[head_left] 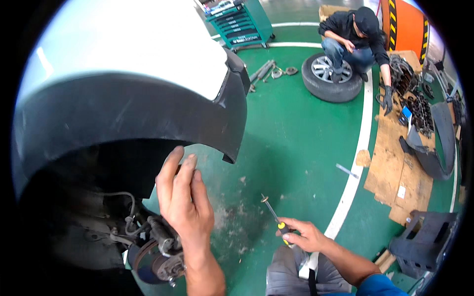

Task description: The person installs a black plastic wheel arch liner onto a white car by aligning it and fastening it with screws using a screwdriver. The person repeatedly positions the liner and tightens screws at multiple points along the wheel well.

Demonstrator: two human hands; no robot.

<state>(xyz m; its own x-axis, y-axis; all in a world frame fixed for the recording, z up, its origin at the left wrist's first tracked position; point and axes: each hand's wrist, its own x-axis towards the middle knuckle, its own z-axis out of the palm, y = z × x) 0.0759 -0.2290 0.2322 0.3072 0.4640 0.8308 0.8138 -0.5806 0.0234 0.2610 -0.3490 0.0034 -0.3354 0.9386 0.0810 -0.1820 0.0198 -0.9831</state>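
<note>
My left hand (186, 197) is raised under the dark plastic wheel arch trim (123, 108) of a white car (133, 39). Its fingers are stretched upward with the tips at the trim's lower edge; whether they touch it I cannot tell. Lower right, my right hand (306, 236) grips a screwdriver (282, 228) by its black and yellow handle, blade pointing up and left. A small round brownish piece (265, 199) sits near the blade's tip. Below my left hand, the bare wheel hub and brake disc (150, 259) show inside the dark wheel well.
Another person (353, 39) in dark clothes sits by a wheel (332, 79), a gloved hand over engine parts on cardboard (390, 172). A green tool cabinet (239, 24) stands behind. A grey plastic stool (423, 241) is at right. Metal parts (261, 71) lie on the green floor.
</note>
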